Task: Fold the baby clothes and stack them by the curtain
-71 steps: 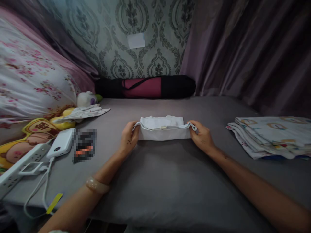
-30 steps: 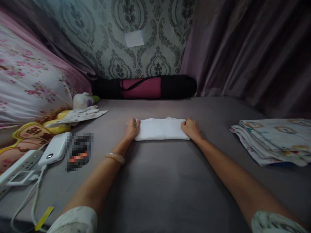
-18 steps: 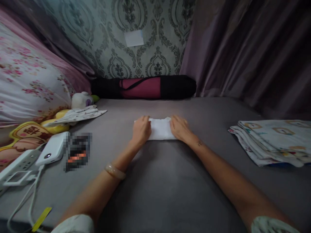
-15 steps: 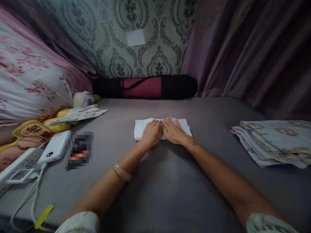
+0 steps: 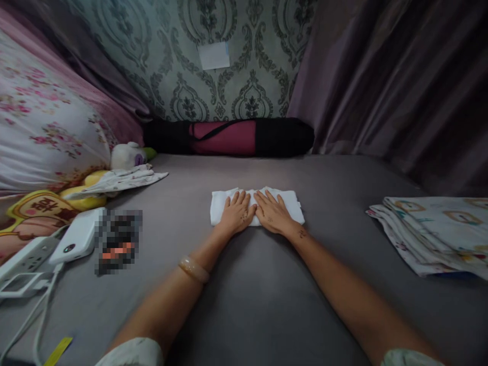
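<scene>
Folded white rectangular cloth (image 5: 293, 207): flat on grey bed sheet (image 5: 244, 295), centre of scene, at mid-distance. Left hand (image 5: 238, 213): wide open, palm down, fingers spread, pressed on left half of cloth. Right hand (image 5: 271, 213): wide open, palm down, pressed on right half, just beside left hand. Far: black-and-pink rolled bag (image 5: 229, 137) against wall. Right, well apart: stack of folded patterned fabric (image 5: 434, 231). Left: white power bank (image 5: 76, 240).

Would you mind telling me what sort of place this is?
Most likely a bedroom or curtained sleeping nook: the left hand and right hand lie flat on a folded white cloth on a grey bed sheet, with a floral pillow, damask wallpaper behind and a curtain.
</scene>
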Motion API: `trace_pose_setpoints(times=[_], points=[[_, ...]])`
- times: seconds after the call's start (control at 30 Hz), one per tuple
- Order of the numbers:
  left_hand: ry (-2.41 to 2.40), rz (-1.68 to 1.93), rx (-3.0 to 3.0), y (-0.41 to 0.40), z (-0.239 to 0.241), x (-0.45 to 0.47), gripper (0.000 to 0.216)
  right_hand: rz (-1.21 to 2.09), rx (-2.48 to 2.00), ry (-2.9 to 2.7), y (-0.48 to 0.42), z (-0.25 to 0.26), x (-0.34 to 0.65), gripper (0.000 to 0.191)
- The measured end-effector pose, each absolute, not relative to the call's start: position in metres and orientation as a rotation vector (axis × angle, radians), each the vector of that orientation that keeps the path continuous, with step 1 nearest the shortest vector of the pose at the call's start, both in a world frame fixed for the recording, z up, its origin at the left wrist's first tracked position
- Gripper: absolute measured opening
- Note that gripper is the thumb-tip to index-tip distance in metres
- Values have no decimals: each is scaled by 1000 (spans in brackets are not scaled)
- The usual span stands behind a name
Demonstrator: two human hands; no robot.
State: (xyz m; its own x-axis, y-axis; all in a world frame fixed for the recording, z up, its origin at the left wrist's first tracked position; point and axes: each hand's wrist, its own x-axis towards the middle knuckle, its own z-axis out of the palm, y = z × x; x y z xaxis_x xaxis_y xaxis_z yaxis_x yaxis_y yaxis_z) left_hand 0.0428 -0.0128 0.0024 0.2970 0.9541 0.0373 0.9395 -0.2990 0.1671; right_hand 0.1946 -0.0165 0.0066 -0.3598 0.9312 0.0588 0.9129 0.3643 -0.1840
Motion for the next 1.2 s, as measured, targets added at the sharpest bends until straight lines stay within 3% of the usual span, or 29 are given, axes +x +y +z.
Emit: trace_pose_setpoints(times=[0.37, 0.6, 0.83, 1.2], points=[[1806, 455, 2583, -10, 5, 46, 53, 77, -1624, -2386, -16, 14, 195, 58], [1722, 264, 2588, -7, -6, 46, 54, 89, -1638, -2408, -14, -2, 192, 58], [1978, 450, 2585, -13, -4, 39, 63, 28, -1702, -2296, -17, 6, 201, 58], [2084, 284, 2429, -12, -5, 30, 66, 104, -1810, -2308, -17, 4, 207, 58]])
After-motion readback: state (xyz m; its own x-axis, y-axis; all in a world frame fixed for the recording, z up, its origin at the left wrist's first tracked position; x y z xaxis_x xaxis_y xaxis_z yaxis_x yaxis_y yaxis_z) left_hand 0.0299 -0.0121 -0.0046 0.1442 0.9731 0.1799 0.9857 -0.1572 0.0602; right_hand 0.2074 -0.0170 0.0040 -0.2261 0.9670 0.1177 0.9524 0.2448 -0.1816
